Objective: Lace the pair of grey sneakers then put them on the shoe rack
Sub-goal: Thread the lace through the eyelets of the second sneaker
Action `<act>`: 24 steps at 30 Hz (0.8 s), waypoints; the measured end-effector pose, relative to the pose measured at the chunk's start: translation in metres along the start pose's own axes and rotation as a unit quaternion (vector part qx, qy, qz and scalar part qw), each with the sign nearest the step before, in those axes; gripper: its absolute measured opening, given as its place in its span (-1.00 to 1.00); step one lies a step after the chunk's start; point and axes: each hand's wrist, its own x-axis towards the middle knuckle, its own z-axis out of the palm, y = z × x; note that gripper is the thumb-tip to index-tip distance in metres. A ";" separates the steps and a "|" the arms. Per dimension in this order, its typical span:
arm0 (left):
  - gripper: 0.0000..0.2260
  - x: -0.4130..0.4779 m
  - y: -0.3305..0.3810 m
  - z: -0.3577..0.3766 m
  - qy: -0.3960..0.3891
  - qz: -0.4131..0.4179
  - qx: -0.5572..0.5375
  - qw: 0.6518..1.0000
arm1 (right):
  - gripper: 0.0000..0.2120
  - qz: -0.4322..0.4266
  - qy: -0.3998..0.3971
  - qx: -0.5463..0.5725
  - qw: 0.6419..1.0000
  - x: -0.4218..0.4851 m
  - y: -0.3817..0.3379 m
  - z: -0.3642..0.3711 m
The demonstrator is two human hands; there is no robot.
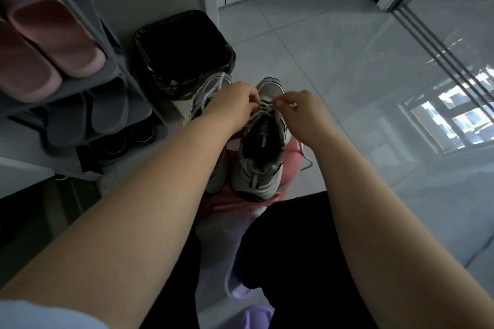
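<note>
Two grey sneakers stand side by side on a pink stool [290, 165] in front of me. The right sneaker [263, 152] is heel toward me, with its white lace [260, 112] crossed over the tongue. My left hand [235, 105] pinches the lace near the toe end. My right hand [302, 112] pinches the other side of the lace, and a loose end [306, 161] trails down to the right. The left sneaker [211, 91] lies mostly behind my left forearm. The grey shoe rack [107, 83] stands at the left.
The rack carries pink slippers [50, 43] on top, grey slippers [88, 117] below and dark shoes lower down. A bin with a black liner [184, 51] stands just beyond the sneakers. My dark-trousered legs and purple slippers [238, 286] are below; glossy white tiles [347, 61] spread right.
</note>
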 end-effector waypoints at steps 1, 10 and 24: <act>-0.89 0.000 0.000 0.001 0.001 -0.005 -0.001 1.000 | -0.79 0.006 -0.002 -0.017 1.000 0.001 0.001 0.001; -0.90 0.008 0.011 0.006 -0.029 -0.051 0.040 0.997 | -0.87 0.062 -0.002 -0.043 0.997 0.004 0.002 0.001; -0.87 0.002 0.014 0.008 -0.052 0.038 0.044 0.997 | -0.82 0.082 -0.009 0.011 0.997 0.009 -0.001 0.006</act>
